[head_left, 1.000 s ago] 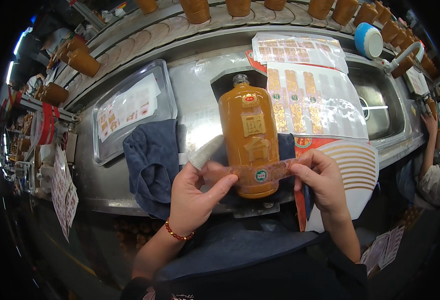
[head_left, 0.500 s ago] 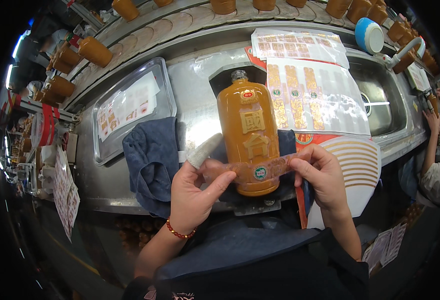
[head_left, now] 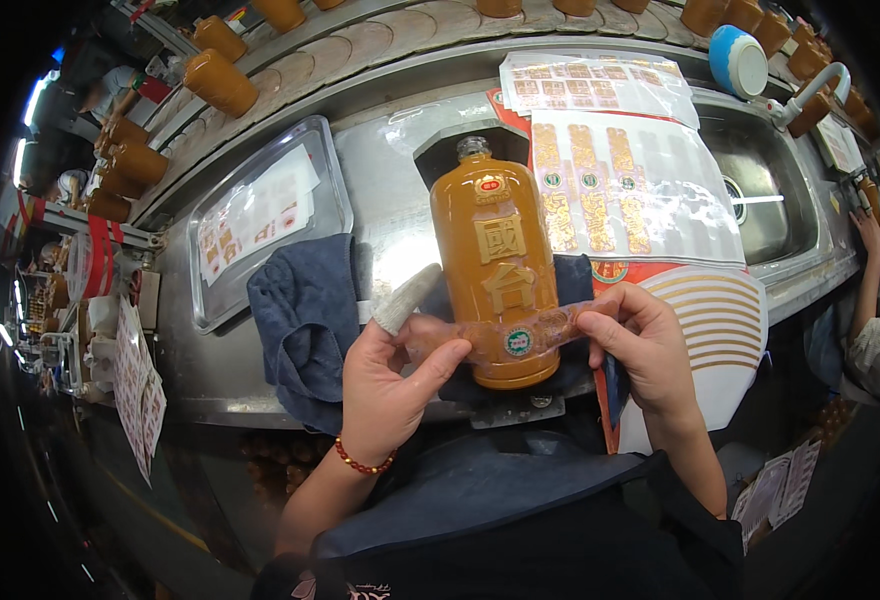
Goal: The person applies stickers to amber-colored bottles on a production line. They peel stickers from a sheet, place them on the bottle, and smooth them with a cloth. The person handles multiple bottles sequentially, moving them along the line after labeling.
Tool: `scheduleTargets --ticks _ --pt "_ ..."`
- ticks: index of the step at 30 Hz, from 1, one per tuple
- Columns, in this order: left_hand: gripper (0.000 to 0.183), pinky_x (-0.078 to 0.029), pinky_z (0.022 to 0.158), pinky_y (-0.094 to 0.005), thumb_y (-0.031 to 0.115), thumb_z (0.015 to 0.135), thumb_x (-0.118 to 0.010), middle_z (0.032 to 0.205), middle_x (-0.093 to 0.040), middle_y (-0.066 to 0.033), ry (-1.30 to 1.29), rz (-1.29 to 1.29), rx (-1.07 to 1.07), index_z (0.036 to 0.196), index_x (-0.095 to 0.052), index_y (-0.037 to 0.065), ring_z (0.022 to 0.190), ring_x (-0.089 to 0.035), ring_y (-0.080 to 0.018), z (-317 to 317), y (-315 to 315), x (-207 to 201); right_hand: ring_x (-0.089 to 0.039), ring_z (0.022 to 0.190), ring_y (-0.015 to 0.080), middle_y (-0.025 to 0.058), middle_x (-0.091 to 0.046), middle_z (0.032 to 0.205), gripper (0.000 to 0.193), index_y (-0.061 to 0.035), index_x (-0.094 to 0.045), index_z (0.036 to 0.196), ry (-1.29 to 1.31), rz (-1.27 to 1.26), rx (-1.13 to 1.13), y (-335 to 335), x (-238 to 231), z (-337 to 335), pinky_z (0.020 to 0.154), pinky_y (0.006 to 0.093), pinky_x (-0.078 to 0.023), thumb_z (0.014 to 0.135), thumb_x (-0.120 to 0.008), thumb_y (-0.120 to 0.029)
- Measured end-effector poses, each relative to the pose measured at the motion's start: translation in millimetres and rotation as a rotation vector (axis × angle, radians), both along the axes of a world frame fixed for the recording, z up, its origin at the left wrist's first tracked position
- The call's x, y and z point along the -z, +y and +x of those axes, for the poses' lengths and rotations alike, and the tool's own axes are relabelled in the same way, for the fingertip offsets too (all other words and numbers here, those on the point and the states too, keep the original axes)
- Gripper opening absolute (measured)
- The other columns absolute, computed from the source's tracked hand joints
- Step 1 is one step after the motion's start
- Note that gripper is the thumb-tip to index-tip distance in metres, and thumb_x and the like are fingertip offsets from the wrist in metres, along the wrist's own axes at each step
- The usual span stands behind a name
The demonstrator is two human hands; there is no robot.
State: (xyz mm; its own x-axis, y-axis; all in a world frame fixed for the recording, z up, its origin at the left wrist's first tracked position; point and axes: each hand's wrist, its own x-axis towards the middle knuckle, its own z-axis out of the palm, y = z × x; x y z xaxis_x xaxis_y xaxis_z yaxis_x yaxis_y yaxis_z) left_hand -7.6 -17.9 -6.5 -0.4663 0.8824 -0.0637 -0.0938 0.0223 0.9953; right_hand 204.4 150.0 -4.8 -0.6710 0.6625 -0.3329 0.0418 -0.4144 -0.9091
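Observation:
A glossy amber-brown bottle (head_left: 485, 215) with a clear-topped neck and raised gold characters lies on dark cloth, its neck pointing away from me. Across its lower front runs a thin translucent strip label (head_left: 563, 322) with a round green emblem. My left hand (head_left: 390, 380) pinches the strip's left end between thumb and fingers; a white cover is on its index finger, which points up beside the bottle. At the right end, my right hand (head_left: 648, 350) grips the strip between thumb and bent fingers. Whether the strip's middle touches the bottle I cannot tell.
A blue cloth (head_left: 302, 325) lies left of the bottle, by a metal tray (head_left: 328, 190) with label sheets. More label sheets (head_left: 675, 180) lie right, beside a sink (head_left: 795, 225). Brown bottles (head_left: 220, 83) stand along a conveyor (head_left: 360, 62). Another person's hand (head_left: 868, 232) is far right.
Bottles on the conveyor have shifted to the right. Both hands keep their hold on the strip, and it sits almost the same across the bottle.

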Motion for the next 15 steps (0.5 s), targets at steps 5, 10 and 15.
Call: scheduleTargets --ticks 5,10,15 --pt "0.068 -0.051 0.095 -0.0264 -0.005 0.094 -0.074 0.115 -0.071 -0.0074 0.028 -0.021 0.022 0.155 -0.045 -0.003 0.104 -0.066 -0.0106 -1.2 -0.7 -0.1 -0.062 0.069 0.0066 0.0039 -0.072 0.090 0.009 -0.0024 -0.068 0.100 0.007 -0.013 0.003 -0.4 3.0 -1.4 0.064 0.0203 -0.049 0.098 -0.074 -0.009" --pt "0.075 -0.043 0.111 -0.0343 0.011 0.094 -0.077 0.143 -0.053 -0.0120 0.298 -0.034 -0.151 0.159 -0.042 0.003 0.129 -0.054 -0.0178 -16.9 0.1 20.7 -0.061 0.070 0.0049 0.0085 -0.071 0.107 0.027 0.0010 -0.061 0.121 -0.073 0.189 0.121 5.2 20.6 1.4 0.065 0.0201 -0.050 0.098 -0.073 -0.006" --pt "0.081 -0.031 0.122 -0.0402 0.021 0.097 -0.075 0.152 -0.045 -0.0179 0.366 -0.025 0.019 0.163 -0.033 0.002 0.145 -0.041 -0.0264 -8.7 6.7 13.9 -0.057 0.069 0.0017 0.0157 -0.060 0.136 0.074 0.0015 -0.044 0.152 -0.103 0.403 0.026 -6.9 -10.2 -7.7 0.066 0.0179 -0.050 0.088 -0.083 -0.004"
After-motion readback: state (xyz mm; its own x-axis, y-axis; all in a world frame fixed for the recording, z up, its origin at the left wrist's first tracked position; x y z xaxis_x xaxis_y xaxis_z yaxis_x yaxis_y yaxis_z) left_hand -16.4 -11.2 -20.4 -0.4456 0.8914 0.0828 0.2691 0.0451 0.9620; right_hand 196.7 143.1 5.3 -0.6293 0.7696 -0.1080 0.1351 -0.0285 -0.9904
